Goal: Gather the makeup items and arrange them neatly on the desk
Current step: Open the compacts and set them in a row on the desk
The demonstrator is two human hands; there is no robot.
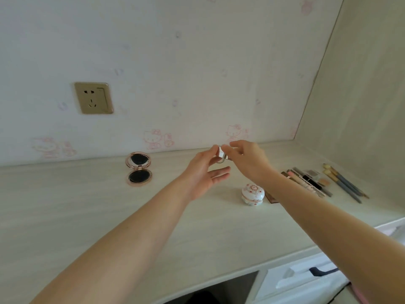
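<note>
Both hands meet above the back part of the desk [92, 216], close to the wall [175, 62]. Between them is a small silvery white case [221, 155], held in the air, clear of the desk top. The left hand [202, 175] pinches its left side with thumb and forefinger, while the other fingers of that hand stretch out loosely below it. The right hand [247, 160] grips the case from the right with curled fingertips; what kind of makeup item it is cannot be told.

An open round compact [138, 168] with a rose-gold rim lies flat near the back edge of the desk, to the left of the hands, both dark halves facing up. A small white domed jar [252, 194] with a red flower pattern stands near the middle of the desk, under the right forearm. Just beside it to the right, the corner of a flat brown item [271, 198] shows from under that arm.

Toward the back right corner, a row of pencils and tubes [306, 182] lies side by side, slanted. A few brushes [344, 181] with grey handles lie next to them, nearer the side panel [361, 95].

A gold socket [93, 98] sits in the wall above the compact.
</note>
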